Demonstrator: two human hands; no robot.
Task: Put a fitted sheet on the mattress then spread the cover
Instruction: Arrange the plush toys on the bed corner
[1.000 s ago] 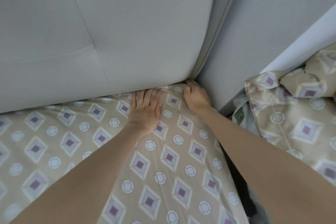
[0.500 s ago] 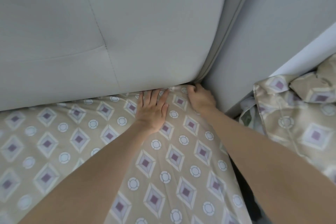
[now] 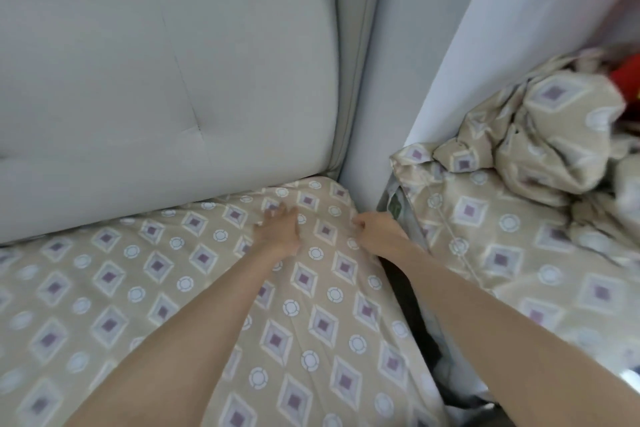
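A beige fitted sheet (image 3: 145, 288) with purple diamonds and white rings covers the mattress up to its far right corner by the headboard. My left hand (image 3: 278, 232) lies flat on the sheet near that corner, fingers straight. My right hand (image 3: 375, 230) hovers at the mattress's right edge with fingers curled inward; I cannot tell whether it pinches the sheet's edge. A bunched cover (image 3: 540, 163) in the same pattern lies on a surface to the right of the bed.
A grey padded headboard (image 3: 166, 80) rises behind the mattress. A pale wall (image 3: 485, 28) stands at the right. A dark narrow gap (image 3: 412, 308) runs between the mattress and the cover. Something red (image 3: 628, 76) shows at the far right.
Both hands have pulled back from the crack under the headboard, toward me. The view has drawn back and the sheet corner now shows fully over the mattress.
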